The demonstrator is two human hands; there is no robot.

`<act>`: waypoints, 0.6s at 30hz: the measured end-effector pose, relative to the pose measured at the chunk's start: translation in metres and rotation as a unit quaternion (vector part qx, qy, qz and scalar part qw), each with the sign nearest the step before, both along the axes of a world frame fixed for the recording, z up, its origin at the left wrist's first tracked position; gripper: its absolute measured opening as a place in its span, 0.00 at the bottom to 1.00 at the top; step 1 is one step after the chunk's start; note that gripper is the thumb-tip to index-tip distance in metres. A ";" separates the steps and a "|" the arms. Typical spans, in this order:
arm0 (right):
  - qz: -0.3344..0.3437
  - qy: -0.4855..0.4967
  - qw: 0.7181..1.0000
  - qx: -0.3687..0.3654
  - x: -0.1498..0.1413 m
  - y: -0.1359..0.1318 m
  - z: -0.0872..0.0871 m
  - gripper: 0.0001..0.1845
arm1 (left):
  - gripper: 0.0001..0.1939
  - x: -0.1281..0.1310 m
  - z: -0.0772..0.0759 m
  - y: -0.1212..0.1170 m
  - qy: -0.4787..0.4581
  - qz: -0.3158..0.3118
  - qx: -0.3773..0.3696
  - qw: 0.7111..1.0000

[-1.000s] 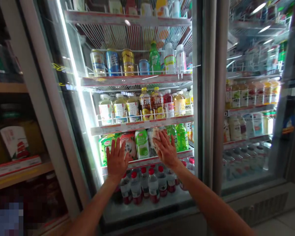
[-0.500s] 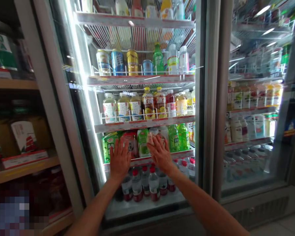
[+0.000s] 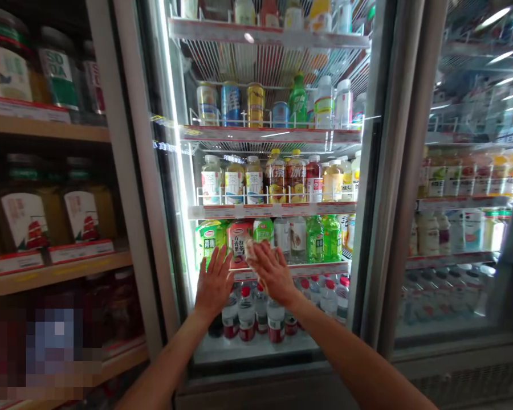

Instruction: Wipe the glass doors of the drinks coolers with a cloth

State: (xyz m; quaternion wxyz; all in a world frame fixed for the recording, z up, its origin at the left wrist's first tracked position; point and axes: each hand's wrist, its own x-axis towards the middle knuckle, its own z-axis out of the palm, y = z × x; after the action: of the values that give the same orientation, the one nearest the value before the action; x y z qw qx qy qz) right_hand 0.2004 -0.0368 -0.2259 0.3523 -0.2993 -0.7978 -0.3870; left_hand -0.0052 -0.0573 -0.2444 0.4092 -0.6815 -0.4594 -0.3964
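Glass door (image 3: 378, 171) under spread hands: left hand (image 3: 215, 283) bare, right hand (image 3: 273, 273) over crumpled cloth (image 3: 251, 253) (bottled drinks (image 3: 247, 313) behind).

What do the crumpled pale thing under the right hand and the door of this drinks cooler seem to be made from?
The crumpled wad under the right hand looks like tissue paper or cloth: matte, loosely folded, hard to tell which. The door pane looks like clear glass, glossy with bright reflections.

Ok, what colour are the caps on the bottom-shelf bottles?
Red: the bottle caps show clearest in the head view.
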 end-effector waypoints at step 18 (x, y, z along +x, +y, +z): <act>0.095 -0.135 0.986 0.018 -0.057 0.004 -0.020 0.27 | 0.25 -0.072 -0.051 -0.025 -0.078 0.087 -0.068 0.991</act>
State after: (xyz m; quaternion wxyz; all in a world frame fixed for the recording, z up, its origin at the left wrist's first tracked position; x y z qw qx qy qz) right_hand 0.1438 -0.0324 -0.2456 0.2821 -0.1612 -0.8555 -0.4032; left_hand -0.0775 -0.0824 -0.2949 0.3574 -0.6319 -0.5737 -0.3792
